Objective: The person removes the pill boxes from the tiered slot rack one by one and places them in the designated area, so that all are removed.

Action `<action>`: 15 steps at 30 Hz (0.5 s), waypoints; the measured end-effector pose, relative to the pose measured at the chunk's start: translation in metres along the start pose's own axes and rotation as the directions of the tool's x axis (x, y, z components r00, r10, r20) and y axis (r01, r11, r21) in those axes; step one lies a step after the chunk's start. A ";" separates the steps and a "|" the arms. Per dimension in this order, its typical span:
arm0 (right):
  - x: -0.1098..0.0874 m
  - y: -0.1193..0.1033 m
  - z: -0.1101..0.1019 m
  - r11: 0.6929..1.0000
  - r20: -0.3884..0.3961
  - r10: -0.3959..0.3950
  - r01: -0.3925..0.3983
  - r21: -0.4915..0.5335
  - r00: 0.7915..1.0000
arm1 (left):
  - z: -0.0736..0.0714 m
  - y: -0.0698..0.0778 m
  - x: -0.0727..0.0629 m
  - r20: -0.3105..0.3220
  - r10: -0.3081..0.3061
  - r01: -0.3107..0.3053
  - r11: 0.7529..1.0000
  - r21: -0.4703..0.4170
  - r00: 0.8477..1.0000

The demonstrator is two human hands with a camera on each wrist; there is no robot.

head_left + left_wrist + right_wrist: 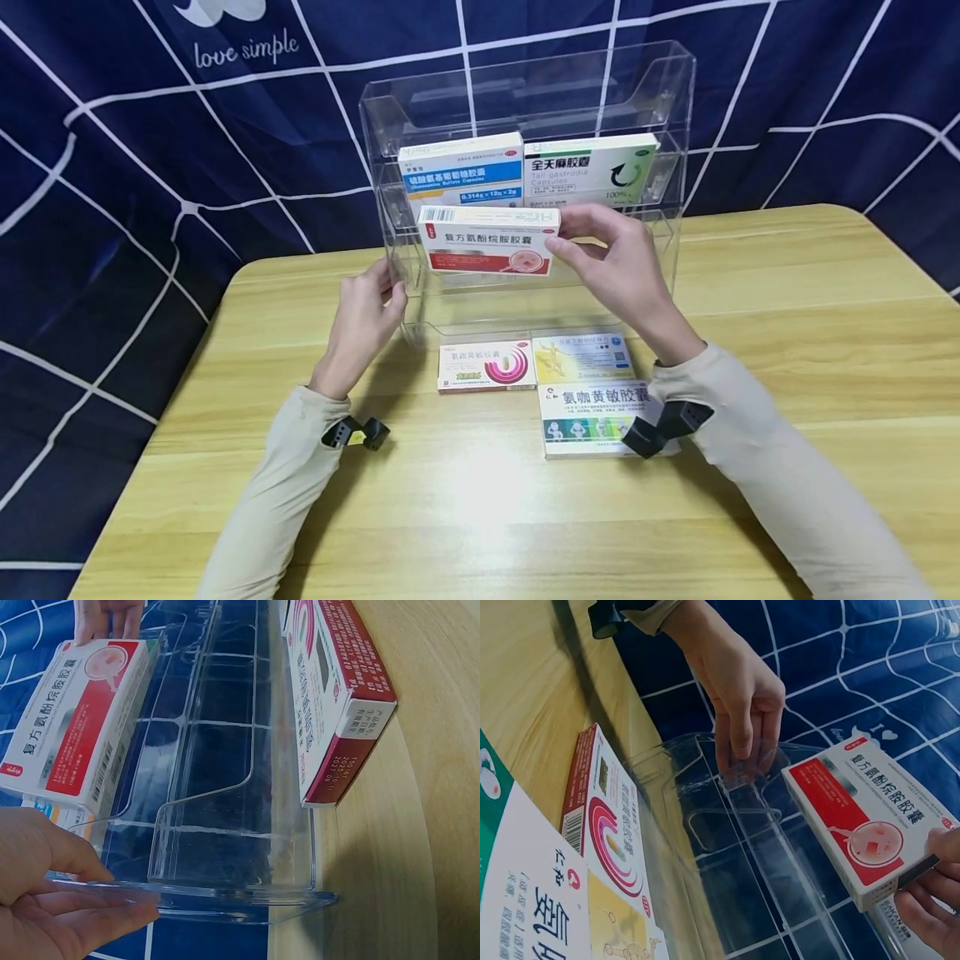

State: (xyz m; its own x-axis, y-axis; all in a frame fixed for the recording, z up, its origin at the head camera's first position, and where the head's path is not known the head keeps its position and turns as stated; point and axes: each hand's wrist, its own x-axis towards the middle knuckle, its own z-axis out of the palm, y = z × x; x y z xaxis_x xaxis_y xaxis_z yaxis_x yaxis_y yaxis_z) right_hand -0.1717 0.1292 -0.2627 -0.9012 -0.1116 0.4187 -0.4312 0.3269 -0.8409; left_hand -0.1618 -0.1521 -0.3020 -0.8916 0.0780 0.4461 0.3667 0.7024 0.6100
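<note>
My right hand pinches the right end of a white and red medicine box between thumb and fingers. The box is in front of a clear plastic display rack, below the upper row. At the rack's left side, my left hand grips the clear side panel, thumb on one face and fingers on the other in the left wrist view. Two boxes stand side by side in the rack's upper part: a blue and white medicine box and a green and white medicine box.
On the wooden table before the rack lie a pink and white box, a yellow and blue box and a larger green and white box. A dark blue cloth with white lines hangs behind the table.
</note>
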 end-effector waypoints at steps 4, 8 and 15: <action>-0.003 -0.001 -0.002 1.000 0.015 0.013 -0.013 0.002 1.000 | 0.000 0.000 0.000 0.003 0.002 -0.002 1.000 -0.004 1.000; -0.006 0.000 -0.003 1.000 0.035 0.021 -0.021 -0.008 0.999 | 0.000 0.001 0.000 0.006 0.001 -0.001 1.000 0.000 1.000; -0.015 0.002 -0.007 0.998 0.085 0.049 -0.045 -0.049 0.995 | 0.000 0.001 -0.001 0.015 -0.010 0.010 1.000 0.003 1.000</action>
State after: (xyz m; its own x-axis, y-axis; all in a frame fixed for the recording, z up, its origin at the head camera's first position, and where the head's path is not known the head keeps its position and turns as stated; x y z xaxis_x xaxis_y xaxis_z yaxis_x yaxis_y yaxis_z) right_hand -0.1590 0.1380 -0.2684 -0.9217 -0.1744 0.3466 -0.3877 0.3776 -0.8409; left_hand -0.1603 -0.1516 -0.3017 -0.8992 0.0812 0.4299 0.3566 0.7054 0.6126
